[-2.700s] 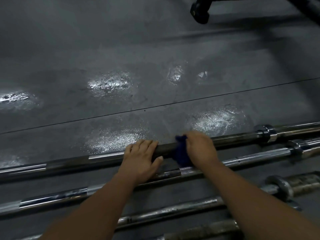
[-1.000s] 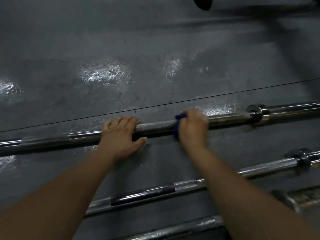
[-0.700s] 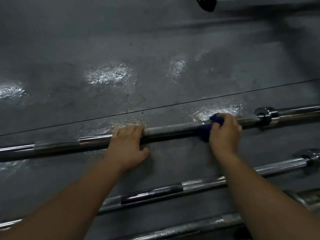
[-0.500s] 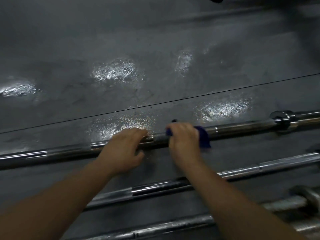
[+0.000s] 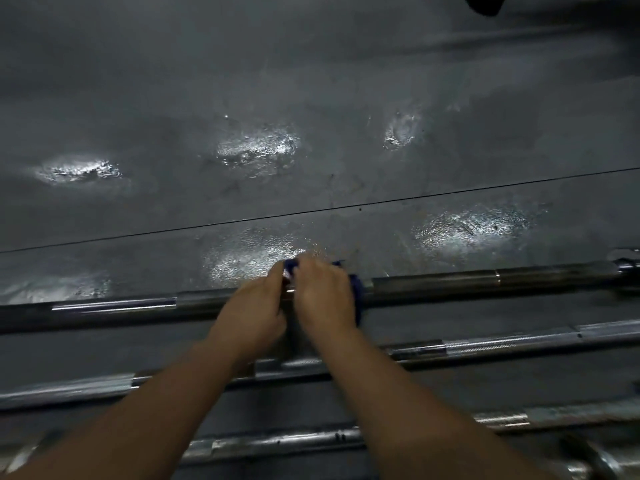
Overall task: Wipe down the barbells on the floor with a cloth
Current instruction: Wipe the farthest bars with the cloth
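The farthest barbell (image 5: 450, 284) lies across the dark floor from left to right. My right hand (image 5: 323, 296) grips a dark blue cloth (image 5: 356, 289) wrapped round its shaft near the middle. My left hand (image 5: 251, 315) rests on the same shaft right beside the right hand, fingers curled over the bar and touching the cloth's edge. A second barbell (image 5: 519, 342) lies nearer to me, partly hidden under my forearms. A third barbell (image 5: 277, 441) lies closest, at the bottom.
The wet, shiny grey floor (image 5: 311, 98) stretches away beyond the bars, with a thin dark seam (image 5: 450, 194) running across it. A black object (image 5: 483, 3) juts in at the top right. A steel collar (image 5: 627, 259) shows at the farthest bar's right end.
My right hand slid the cloth right toward the collar, then back left along the bar until it met my left hand. The view shifted slightly to the left.
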A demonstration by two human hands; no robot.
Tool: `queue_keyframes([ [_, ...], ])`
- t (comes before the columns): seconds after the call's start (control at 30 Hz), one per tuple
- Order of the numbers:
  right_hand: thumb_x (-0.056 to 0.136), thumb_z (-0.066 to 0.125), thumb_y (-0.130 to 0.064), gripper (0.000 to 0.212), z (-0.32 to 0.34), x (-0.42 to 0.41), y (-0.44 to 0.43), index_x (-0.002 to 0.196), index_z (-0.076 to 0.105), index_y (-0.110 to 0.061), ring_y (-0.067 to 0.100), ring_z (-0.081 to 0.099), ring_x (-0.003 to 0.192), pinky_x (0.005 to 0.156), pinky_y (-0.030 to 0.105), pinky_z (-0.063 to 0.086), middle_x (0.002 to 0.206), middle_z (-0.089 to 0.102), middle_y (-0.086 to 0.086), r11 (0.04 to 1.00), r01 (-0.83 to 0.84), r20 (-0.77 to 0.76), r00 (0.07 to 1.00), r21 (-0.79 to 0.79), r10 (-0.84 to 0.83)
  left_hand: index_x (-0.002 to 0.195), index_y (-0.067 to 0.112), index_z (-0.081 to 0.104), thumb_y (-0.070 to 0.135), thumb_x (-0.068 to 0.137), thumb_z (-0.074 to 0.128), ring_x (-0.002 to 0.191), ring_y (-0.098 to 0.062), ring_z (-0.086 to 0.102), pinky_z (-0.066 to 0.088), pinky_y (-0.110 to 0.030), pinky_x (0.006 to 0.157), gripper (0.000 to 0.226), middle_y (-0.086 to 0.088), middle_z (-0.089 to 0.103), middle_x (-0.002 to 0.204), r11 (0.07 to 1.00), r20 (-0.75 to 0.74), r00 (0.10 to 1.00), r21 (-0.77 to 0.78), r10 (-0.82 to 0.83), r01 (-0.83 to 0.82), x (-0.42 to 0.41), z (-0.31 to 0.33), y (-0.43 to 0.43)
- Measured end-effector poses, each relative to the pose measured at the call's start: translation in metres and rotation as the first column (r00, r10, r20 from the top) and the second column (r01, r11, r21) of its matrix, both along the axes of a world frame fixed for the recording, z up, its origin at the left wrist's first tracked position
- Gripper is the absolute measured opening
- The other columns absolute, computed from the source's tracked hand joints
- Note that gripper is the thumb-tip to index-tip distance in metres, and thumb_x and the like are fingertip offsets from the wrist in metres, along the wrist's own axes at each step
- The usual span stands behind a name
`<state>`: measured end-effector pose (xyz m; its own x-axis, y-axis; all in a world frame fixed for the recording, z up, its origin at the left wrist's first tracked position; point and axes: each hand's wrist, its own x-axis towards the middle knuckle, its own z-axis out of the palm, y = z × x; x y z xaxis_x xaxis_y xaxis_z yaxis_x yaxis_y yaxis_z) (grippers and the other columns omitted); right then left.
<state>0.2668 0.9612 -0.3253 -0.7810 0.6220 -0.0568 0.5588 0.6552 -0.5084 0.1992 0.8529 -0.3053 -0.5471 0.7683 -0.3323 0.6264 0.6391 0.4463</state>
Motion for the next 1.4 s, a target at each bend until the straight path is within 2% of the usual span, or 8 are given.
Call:
queue_keyframes([
  [0.13, 0.104, 0.038, -0.025, 0.024, 0.021, -0.016, -0.025, 0.111, 0.058, -0.015, 0.025, 0.058, 0.094, 0.077, 0.033, 0.041, 0.102, 0.064, 0.007, 0.84, 0.233, -0.068, 0.951, -0.491, -0.303, 0.153, 0.021, 0.017, -0.002, 0.088, 0.049, 0.094, -0.017, 0.062, 0.05, -0.036, 0.082, 0.076, 0.007, 0.065, 0.113, 0.959, 0.253, 0.941, 0.111, 0.226, -0.26, -0.001, 0.009, -0.009],
  [0.3, 0.104, 0.041, -0.03, 0.033, 0.034, -0.001, 0.003, 0.126, 0.057, -0.011, 0.029, 0.06, 0.081, 0.058, 0.03, 0.051, 0.098, 0.062, 0.014, -0.26, 0.21, 0.333, 0.525, -0.943, -0.783, 0.15, 0.027, 0.031, 0.0, 0.085, 0.045, 0.112, -0.019, 0.06, 0.051, -0.042, 0.097, 0.072, 0.0, 0.057, 0.131, 0.93, 0.418, 0.859, 0.078, 0.296, -0.359, 0.001, 0.022, -0.023],
  [0.47, 0.095, 0.051, -0.037, 0.044, 0.069, 0.051, -0.005, 0.124, 0.059, -0.004, 0.039, 0.061, 0.103, 0.079, 0.046, 0.052, 0.118, 0.064, 0.023, -0.462, 0.051, 0.399, 0.594, -0.885, -0.699, 0.126, 0.027, 0.057, 0.017, 0.081, 0.041, 0.113, -0.019, 0.058, 0.047, -0.039, 0.1, 0.049, 0.0, 0.062, 0.127, 0.951, 0.359, 0.911, 0.151, 0.204, -0.272, 0.037, 0.05, -0.032],
  [0.7, 0.099, 0.049, -0.027, 0.022, 0.141, 0.091, -0.056, 0.113, 0.063, -0.018, 0.024, 0.063, 0.095, 0.066, 0.03, 0.048, 0.119, 0.065, 0.013, 0.149, 0.228, 0.072, 0.74, -0.962, -0.669, 0.118, 0.022, 0.066, 0.069, 0.093, 0.044, 0.092, -0.029, 0.072, 0.061, -0.044, 0.072, 0.058, -0.009, 0.076, 0.104, 0.679, 0.939, 0.085, -0.177, 0.333, -0.713, 0.095, 0.133, -0.049],
  [0.83, 0.092, 0.057, -0.054, 0.046, 0.188, 0.113, -0.085, 0.062, 0.066, -0.02, 0.027, 0.067, 0.092, 0.081, 0.039, 0.052, 0.1, 0.073, 0.01, 0.405, 0.215, -0.065, 0.816, -0.889, -0.575, 0.116, 0.019, 0.069, 0.064, 0.086, 0.061, 0.098, -0.03, 0.071, 0.057, -0.041, 0.077, 0.054, -0.009, 0.075, 0.106, 0.635, 0.933, 0.218, -0.015, 0.288, -0.773, 0.098, 0.167, -0.075],
  [1.1, 0.083, 0.077, -0.033, 0.059, 0.299, 0.146, -0.157, 0.129, 0.041, -0.031, 0.027, 0.067, 0.098, 0.067, 0.036, 0.059, 0.123, 0.059, 0.008, 0.488, -0.128, -0.387, 0.789, -0.863, -0.478, 0.101, 0.02, 0.07, 0.048, 0.102, 0.041, 0.084, -0.018, 0.064, 0.049, -0.03, 0.071, 0.041, -0.001, 0.073, 0.093, 0.662, 0.834, 0.551, 0.413, 0.0, -0.625, 0.125, 0.311, -0.135],
  [1.23, 0.082, 0.072, -0.015, 0.044, 0.355, 0.15, -0.19, 0.118, 0.052, -0.031, 0.007, 0.062, 0.087, 0.063, 0.01, 0.047, 0.102, 0.063, -0.013, 0.95, -0.09, -0.556, 0.826, -0.297, -0.096, 0.13, 0.024, 0.059, 0.055, 0.092, 0.032, 0.119, -0.013, 0.052, 0.039, -0.024, 0.093, 0.056, 0.006, 0.06, 0.128, 0.732, 0.072, 0.995, 0.673, 0.07, -0.101, 0.121, 0.363, -0.197],
  [1.4, 0.084, 0.073, -0.017, 0.055, 0.416, 0.144, -0.236, 0.132, 0.048, -0.021, 0.007, 0.053, 0.106, 0.087, 0.008, 0.04, 0.119, 0.055, -0.004, 0.982, -0.12, -0.676, 0.713, 0.145, 0.187, 0.157, 0.033, 0.01, 0.065, 0.091, 0.008, 0.153, -0.019, 0.0, 0.011, -0.047, 0.122, 0.073, 0.004, 0.003, 0.167, 0.924, -0.69, 0.682, 0.378, 0.243, 0.053, 0.12, 0.408, -0.289],
])
